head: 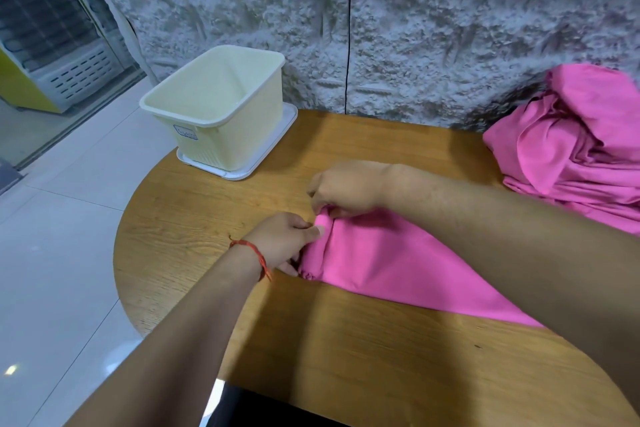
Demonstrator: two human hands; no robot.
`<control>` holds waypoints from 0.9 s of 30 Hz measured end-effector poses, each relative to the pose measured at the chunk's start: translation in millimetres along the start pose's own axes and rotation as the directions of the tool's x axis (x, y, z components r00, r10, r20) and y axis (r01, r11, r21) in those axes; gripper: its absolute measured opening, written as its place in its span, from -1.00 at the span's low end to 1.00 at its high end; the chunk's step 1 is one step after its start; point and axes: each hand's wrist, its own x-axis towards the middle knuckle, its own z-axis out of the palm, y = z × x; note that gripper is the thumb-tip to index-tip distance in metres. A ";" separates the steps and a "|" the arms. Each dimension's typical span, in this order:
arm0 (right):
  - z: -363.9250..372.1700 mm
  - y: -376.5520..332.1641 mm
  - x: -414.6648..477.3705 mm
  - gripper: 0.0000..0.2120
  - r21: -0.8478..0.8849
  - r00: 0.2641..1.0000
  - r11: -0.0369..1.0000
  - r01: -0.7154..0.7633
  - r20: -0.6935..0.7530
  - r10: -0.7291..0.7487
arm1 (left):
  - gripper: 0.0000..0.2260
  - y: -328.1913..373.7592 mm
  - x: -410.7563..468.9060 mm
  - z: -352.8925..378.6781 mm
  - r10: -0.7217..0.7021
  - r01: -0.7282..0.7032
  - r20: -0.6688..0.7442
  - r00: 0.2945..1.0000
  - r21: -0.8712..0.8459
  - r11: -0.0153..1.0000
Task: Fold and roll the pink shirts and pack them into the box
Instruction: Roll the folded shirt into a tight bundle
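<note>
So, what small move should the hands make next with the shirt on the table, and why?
Probably turn the rolled end over once more, toward the flat part. The left hand and right hand both pinch a small roll at one end of the shirt. Most of the shirt lies flat, and the box looks empty.

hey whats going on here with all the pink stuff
A person is rolling a folded pink shirt on the wooden table. The left hand and the right hand both pinch its rolled-up end, and only a short stretch is rolled. A heap of more pink clothing lies at the right. The cream box by the wall looks empty.
</note>
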 end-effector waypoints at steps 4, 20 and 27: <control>22.1 -5.6 -18.3 -0.91 0.079 0.980 0.995 -0.059 -0.185 0.073 | -0.59 17.9 3.0 -3.2 -0.054 0.049 0.026 0.998 0.159 0.986; 116.7 -67.7 -71.7 -0.36 0.412 0.704 0.685 -0.601 -0.133 0.698 | -0.68 23.0 -0.7 31.5 0.211 -0.073 -0.215 0.953 0.517 0.853; 127.7 -87.5 -88.1 -0.46 0.399 0.699 0.727 -0.559 -0.245 0.672 | -0.85 21.4 1.3 51.9 0.338 -0.175 -0.275 0.900 0.482 0.859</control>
